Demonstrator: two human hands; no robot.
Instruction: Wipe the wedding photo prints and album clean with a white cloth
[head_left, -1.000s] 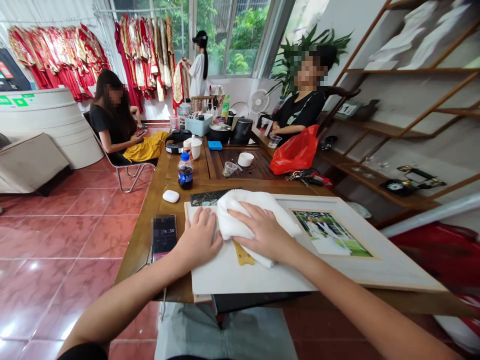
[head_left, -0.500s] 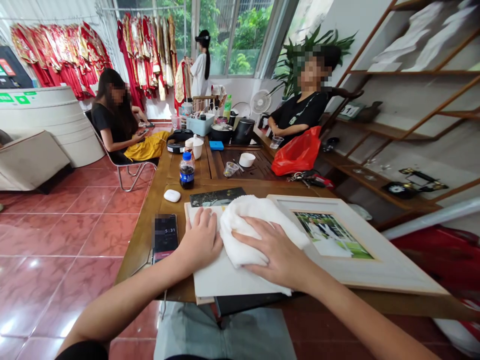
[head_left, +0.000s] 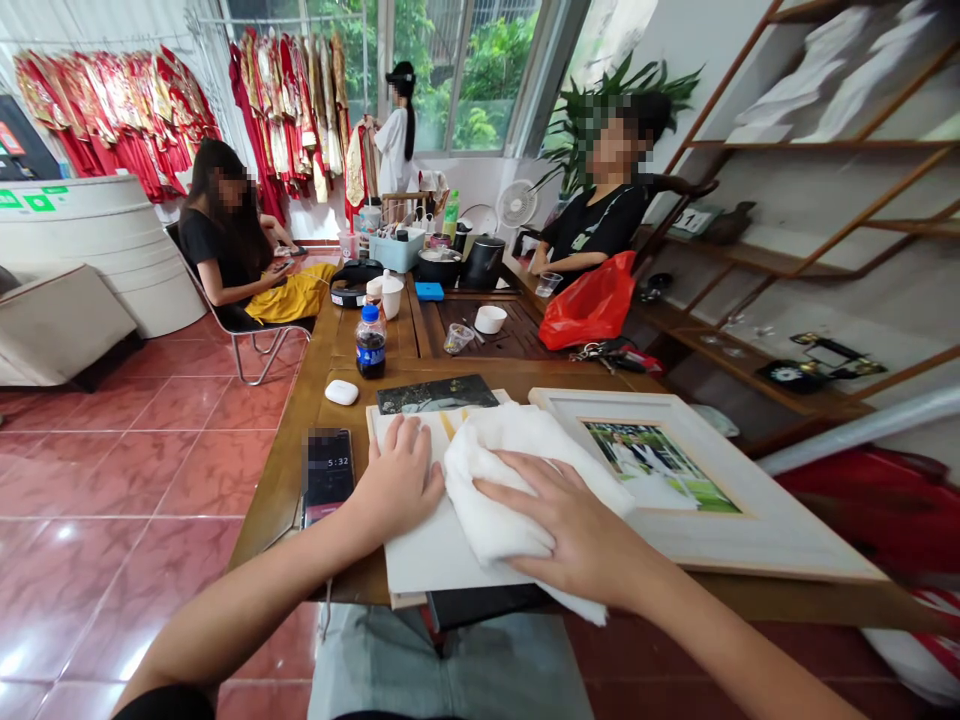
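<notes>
A bunched white cloth (head_left: 502,500) lies under my right hand (head_left: 574,520), whose fingers press and curl over it. Beneath the cloth is a white board (head_left: 416,565), mostly covered on its right side. My left hand (head_left: 401,475) rests flat on the board's left part, fingers apart, holding nothing. To the right lies a framed photo (head_left: 660,465) in a wide white mount with a pale wood frame (head_left: 795,570); the cloth overlaps its left side. A dark printed picture (head_left: 435,393) shows behind the board's far edge.
Left of the board are a phone (head_left: 328,475) and a white earbud case (head_left: 342,392). Farther back stand a cola bottle (head_left: 370,343), a white cup (head_left: 490,319), keys (head_left: 596,351) and a red plastic bag (head_left: 589,305). Two people sit beyond; another stands by hanging garments (head_left: 292,110).
My right hand has slid the cloth slightly right and toward me across the board. My left hand stays in place on the board.
</notes>
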